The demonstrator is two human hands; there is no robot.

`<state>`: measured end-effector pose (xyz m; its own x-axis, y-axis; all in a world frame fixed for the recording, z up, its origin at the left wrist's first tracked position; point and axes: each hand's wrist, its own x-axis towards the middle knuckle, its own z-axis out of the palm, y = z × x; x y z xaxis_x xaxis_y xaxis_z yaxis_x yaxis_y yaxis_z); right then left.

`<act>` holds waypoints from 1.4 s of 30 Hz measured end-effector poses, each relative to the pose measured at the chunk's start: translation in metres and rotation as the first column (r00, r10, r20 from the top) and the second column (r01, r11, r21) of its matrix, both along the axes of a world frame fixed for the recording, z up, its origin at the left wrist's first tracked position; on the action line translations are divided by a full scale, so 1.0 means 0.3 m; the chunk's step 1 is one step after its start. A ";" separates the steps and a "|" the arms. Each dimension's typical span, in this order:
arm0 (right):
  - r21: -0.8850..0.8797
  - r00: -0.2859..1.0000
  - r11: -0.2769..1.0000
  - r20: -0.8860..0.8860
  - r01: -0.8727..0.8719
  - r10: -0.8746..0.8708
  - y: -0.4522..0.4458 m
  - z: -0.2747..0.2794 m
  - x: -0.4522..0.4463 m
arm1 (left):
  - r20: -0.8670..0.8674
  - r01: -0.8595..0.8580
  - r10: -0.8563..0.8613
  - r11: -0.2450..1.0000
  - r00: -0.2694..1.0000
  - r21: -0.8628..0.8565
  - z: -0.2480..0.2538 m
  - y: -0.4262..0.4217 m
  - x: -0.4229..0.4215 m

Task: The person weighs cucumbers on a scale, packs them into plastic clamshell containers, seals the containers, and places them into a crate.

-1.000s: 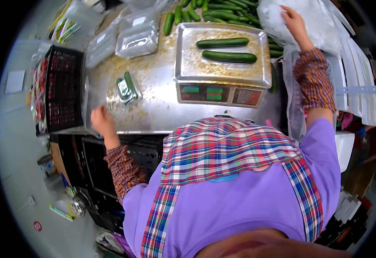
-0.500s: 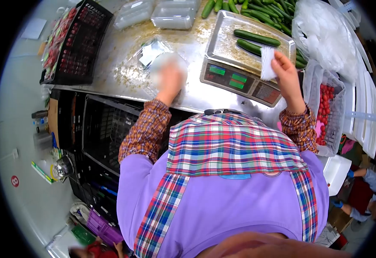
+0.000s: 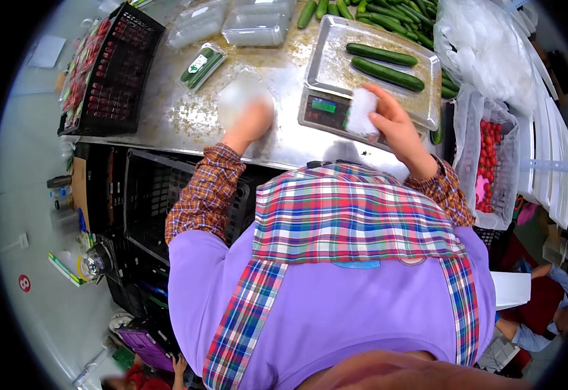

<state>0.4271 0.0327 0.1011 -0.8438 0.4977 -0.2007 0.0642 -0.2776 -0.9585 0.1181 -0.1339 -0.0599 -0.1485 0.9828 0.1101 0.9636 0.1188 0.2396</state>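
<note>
My left hand is over the steel table, its fingers partly lost in a blurred, pale round patch; I cannot make out what it is. Between the fingers and thumb of my right hand is a small folded white cloth, held in front of the scale and hiding part of its display. Two cucumbers lie side by side on the metal tray on top of the scale. A clear pack of cucumbers with a white label rests beyond my left hand.
Clear plastic trays stand at the back, beside a heap of loose cucumbers. A black crate of red produce is at left. To the right are plastic bags and a bin with small tomatoes. Other people are at the lower edges.
My right hand has brought the white cloth left and toward me, away from the cucumbers to the scale's front. The labelled cucumber pack now lies farther left and back, apart from my left hand.
</note>
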 end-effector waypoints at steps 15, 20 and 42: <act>-0.175 0.999 0.984 -0.012 -0.046 0.045 -0.079 -0.129 -0.106 | 0.998 -0.293 -0.037 0.956 -0.044 0.023 0.396 0.036 0.490; -0.274 1.000 0.962 0.003 -0.003 0.004 -0.081 -0.157 -0.101 | 0.982 -0.325 -0.078 0.937 0.171 0.131 0.384 0.076 0.520; -0.276 0.931 0.930 -0.336 -0.244 0.145 0.059 -0.115 -0.086 | 0.999 -0.150 0.008 0.989 0.036 -0.003 0.438 0.154 0.444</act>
<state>0.4013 0.0503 0.0665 -0.9616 0.2724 -0.0344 -0.1336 -0.5736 -0.8082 0.2514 -0.0878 0.0717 -0.2619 0.9538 -0.1471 -0.2202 0.0894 0.9714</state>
